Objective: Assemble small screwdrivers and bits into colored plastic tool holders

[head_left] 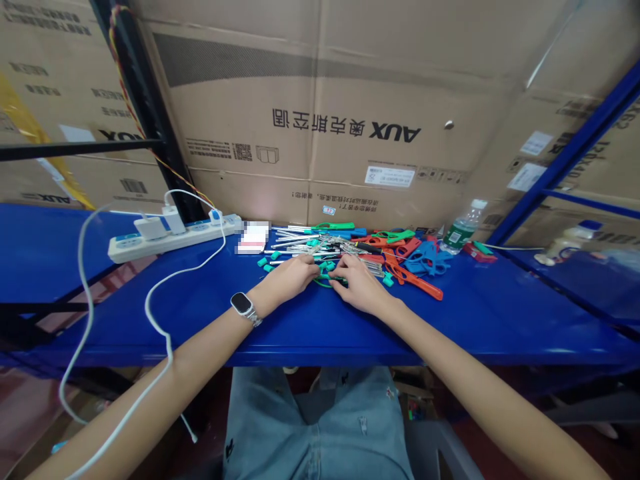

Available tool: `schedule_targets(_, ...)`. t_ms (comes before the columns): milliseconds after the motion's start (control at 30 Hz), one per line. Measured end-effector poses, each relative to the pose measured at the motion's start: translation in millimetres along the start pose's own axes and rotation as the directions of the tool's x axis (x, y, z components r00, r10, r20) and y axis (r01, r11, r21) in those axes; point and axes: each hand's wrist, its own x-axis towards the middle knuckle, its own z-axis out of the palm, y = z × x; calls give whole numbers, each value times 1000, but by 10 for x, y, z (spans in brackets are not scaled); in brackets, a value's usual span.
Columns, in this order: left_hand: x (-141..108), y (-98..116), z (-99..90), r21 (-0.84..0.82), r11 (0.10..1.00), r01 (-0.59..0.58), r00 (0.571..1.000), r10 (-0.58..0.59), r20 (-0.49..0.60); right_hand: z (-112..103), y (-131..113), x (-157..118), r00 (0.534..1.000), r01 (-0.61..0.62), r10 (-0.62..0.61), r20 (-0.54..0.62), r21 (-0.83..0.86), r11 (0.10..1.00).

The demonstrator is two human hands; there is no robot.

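On the blue table [320, 327] lies a pile of slim metal rods [297, 235], small green pieces [269, 268] and coloured plastic parts. My left hand [295, 275], with a watch on the wrist, is at the pile's front edge, its fingers curled together near a green piece. Just to its right, my right hand [359, 283] has its fingers bent and pressed close beside a thin green loop [323, 283]. What either hand grips is too small to make out. Orange parts [413, 280] and blue parts [427, 259] lie right of my right hand.
A white power strip [175, 239] with plugs and a loose white cable [150, 300] is at the left. A green-labelled bottle [464, 228] stands at the back right, near a red and green item [480, 251]. Large cardboard boxes [340, 80] rise behind the table.
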Motion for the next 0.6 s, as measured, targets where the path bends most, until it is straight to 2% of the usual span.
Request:
schedule_targets(67, -3, -39, 21, -66, 998, -11, 1000, 9, -27, -9, 40, 2, 1000, 3, -3, -13, 30, 1000)
schedule_targets(267, -59, -147, 0, -183, 976, -118, 993, 110, -52, -20, 85, -3, 997, -45, 34, 66, 173, 984)
schedule_targets(433, -172, -191, -51, -95, 980, -176, 984, 175, -22, -11, 73, -27, 998, -59, 52, 43, 171, 983)
schedule_targets(600, -228, -160, -78, -41, 982, -185, 983, 185, 5, 40, 110, -29, 999, -49, 46, 21, 197, 979)
